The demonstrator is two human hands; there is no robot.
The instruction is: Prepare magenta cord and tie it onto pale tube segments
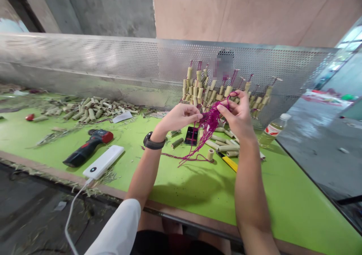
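A tangled bundle of magenta cord hangs between my two hands above the green table. My left hand, with a dark watch on its wrist, pinches the left side of the bundle. Thumb and fingers of my right hand close on strands at the bundle's upper right. Loose cord ends trail down to the tabletop, one running by a short bamboo piece. Under the cord lies a dark phone. Cut bamboo tubes and a yellow utility knife lie below my right hand.
Bamboo pieces on cords hang against a perforated metal panel. To the left are a bamboo pile, a cordless drill and a white power bank with a cable. A bottle stands near the right table edge.
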